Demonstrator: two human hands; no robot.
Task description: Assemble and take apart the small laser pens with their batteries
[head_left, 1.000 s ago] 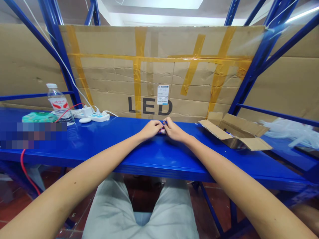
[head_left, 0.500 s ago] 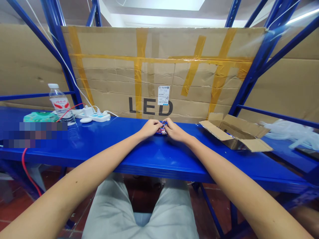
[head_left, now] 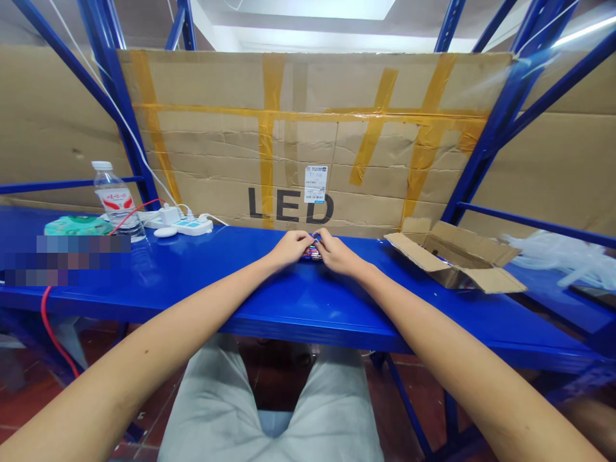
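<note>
My left hand [head_left: 289, 249] and right hand [head_left: 337, 254] sit together at the middle of the blue steel shelf [head_left: 202, 301], all fingers curled in, tips nearly meeting. Both seem to pinch a small red-and-blue item [head_left: 312, 255] lying on the shelf between them, mostly hidden, so I can't tell exactly what it is. Upper left of the frame: water bottle [head_left: 115, 204], green packet [head_left: 77, 226] and white power strip [head_left: 192, 228] with plugs in. Right of my hands: open cardboard box [head_left: 452, 258]; further right, white plastic sheeting [head_left: 563, 260]. Behind everything, a taped cardboard panel [head_left: 308, 138] printed LED.
</note>
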